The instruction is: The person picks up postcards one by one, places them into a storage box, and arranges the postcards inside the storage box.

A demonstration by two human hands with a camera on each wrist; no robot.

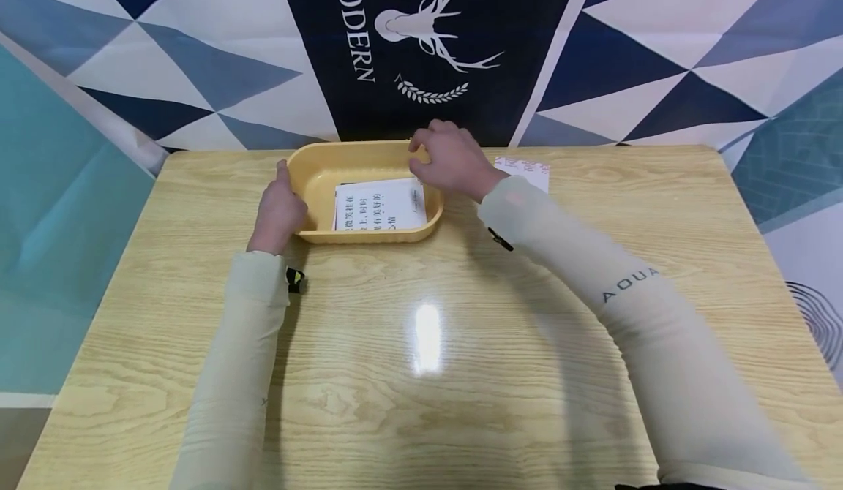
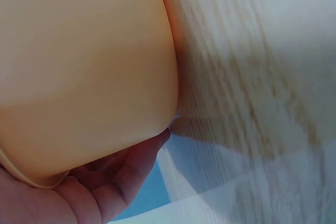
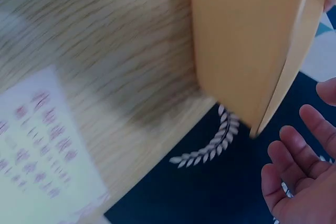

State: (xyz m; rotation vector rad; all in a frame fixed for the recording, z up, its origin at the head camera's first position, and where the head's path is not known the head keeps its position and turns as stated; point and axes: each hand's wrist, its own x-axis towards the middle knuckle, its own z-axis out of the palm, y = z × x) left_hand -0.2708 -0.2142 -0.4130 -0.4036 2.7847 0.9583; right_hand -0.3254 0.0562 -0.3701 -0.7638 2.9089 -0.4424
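Observation:
A yellow plastic basin (image 1: 369, 237) sits at the far side of the wooden table, with printed white cards (image 1: 382, 205) lying inside toward its right. My left hand (image 1: 279, 208) grips the basin's left end, its thumb at the rim; in the left wrist view the fingers (image 2: 131, 174) curl beneath the basin wall (image 2: 84, 66). Over the right end hovers my right hand (image 1: 454, 157), hiding that corner. The right wrist view shows its fingers (image 3: 281, 156) loosely bent, apart from the basin (image 3: 241, 40) and holding nothing.
A loose card with red print (image 1: 533, 173) lies on the table right of the basin, partly behind my right wrist. A patterned cloth (image 1: 461, 121) with a deer head rises behind the table's far edge. Light reflects off the tabletop (image 1: 369, 373).

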